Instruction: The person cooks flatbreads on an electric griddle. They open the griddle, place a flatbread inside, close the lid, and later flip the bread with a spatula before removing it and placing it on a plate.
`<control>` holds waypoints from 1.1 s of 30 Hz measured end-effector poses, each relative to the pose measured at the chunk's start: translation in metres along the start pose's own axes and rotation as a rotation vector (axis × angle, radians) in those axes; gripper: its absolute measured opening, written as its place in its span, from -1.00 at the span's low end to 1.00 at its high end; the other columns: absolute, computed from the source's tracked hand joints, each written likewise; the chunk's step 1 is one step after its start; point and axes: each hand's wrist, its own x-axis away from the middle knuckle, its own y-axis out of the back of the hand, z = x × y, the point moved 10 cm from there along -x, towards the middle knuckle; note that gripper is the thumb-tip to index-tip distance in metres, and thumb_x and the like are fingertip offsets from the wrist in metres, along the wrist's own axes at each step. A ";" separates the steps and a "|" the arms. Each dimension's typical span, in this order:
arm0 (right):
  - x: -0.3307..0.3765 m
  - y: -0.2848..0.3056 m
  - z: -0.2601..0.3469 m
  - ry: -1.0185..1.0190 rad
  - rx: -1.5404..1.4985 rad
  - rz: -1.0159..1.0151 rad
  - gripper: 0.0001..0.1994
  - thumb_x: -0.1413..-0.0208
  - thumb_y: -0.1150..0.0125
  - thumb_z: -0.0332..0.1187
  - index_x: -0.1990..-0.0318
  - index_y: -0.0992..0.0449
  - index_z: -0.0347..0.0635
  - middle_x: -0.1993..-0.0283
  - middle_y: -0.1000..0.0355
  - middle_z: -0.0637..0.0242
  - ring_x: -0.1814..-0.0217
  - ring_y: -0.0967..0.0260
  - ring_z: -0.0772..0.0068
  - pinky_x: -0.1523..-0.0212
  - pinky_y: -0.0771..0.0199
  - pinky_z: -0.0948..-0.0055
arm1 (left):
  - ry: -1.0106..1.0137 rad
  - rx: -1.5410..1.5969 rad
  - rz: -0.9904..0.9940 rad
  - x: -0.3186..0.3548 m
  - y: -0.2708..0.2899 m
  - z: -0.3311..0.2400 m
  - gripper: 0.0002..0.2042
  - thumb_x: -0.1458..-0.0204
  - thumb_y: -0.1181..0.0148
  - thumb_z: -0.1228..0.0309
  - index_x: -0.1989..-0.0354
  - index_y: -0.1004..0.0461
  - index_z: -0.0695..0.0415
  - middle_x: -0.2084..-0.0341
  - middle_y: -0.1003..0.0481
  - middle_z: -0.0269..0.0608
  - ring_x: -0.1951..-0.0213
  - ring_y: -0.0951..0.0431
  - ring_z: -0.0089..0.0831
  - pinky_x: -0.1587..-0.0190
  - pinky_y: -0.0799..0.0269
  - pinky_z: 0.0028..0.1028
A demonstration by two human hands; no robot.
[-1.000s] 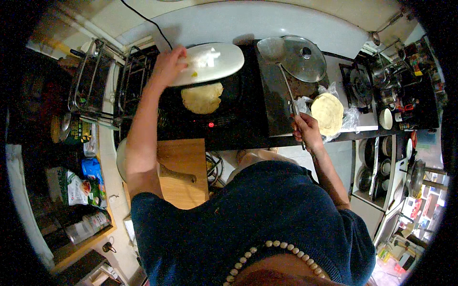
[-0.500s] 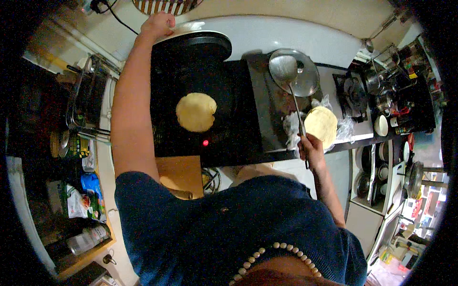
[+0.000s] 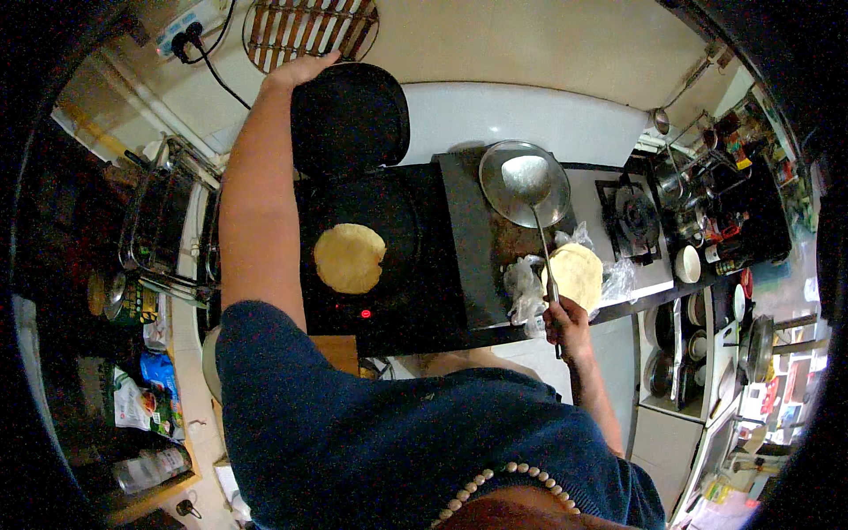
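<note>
My left hand [image 3: 305, 69] is at the top edge of a raised black griddle lid [image 3: 349, 119], fingers along its rim and partly hidden behind it. Below, one pale round flatbread [image 3: 350, 259] lies flat on the dark griddle plate [image 3: 402, 216]. My right hand [image 3: 567, 327] is closed round the handle of a long metal spatula [image 3: 527, 177]. Its broad head hangs over a clear glass lid [image 3: 495, 208] with a metal rim. Beside that hand, pale round dough sheets [image 3: 579, 278] rest on a crumpled clear plastic bag [image 3: 524, 291].
A gas burner [image 3: 632, 216] and a white bowl [image 3: 687, 263] stand to the right. Pots and bottles crowd the far right. A slatted round rack [image 3: 309, 31] is against the wall near a plugged-in socket [image 3: 190, 35]. Shelves with packets [image 3: 146, 397] line the left.
The griddle lid has swung further up, its dark inner face now showing, with my left hand still at its edge. The whole view has shifted; the spatula stays in my right hand.
</note>
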 end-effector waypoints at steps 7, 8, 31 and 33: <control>-0.007 -0.011 0.004 0.002 0.007 0.074 -0.77 -0.18 -0.02 -0.29 0.13 -0.39 -0.26 0.56 -0.27 0.44 0.70 -0.08 0.67 0.71 -0.05 0.64 | -0.028 -0.422 -0.375 0.030 0.028 -0.015 -0.22 0.04 0.40 -0.37 -0.18 -0.28 -0.08 -0.19 -0.22 -0.17 -0.24 -0.14 -0.14 -0.24 0.24 0.06; -0.005 -0.014 0.006 0.003 0.012 0.084 -0.78 -0.18 -0.03 -0.28 0.15 -0.39 -0.25 0.56 -0.27 0.45 0.69 -0.08 0.68 0.71 -0.06 0.64 | -0.030 -0.502 -0.454 0.047 0.035 -0.026 -0.25 0.03 0.39 -0.36 -0.15 -0.32 -0.08 -0.17 -0.26 -0.17 -0.22 -0.17 -0.13 -0.23 0.20 0.06; 0.005 -0.068 -0.013 -0.034 0.130 0.189 -0.84 -0.21 0.02 -0.30 0.33 -0.33 -0.18 0.60 -0.23 0.49 0.71 -0.05 0.74 0.75 -0.01 0.68 | 0.109 -0.702 -0.102 0.225 -0.238 0.139 -0.89 0.07 -0.07 0.43 0.39 -0.53 0.00 0.45 -0.53 -0.26 0.26 -0.50 -0.30 -0.01 -0.14 -0.15; 0.007 -0.065 -0.015 -0.039 0.112 0.188 -0.85 -0.20 0.01 -0.29 0.29 -0.35 -0.19 0.59 -0.24 0.49 0.70 -0.05 0.74 0.74 -0.01 0.69 | 0.135 -0.672 -0.093 0.223 -0.240 0.141 -0.89 0.06 -0.07 0.46 0.40 -0.53 0.02 0.48 -0.53 -0.24 0.28 -0.51 -0.28 -0.01 -0.14 -0.15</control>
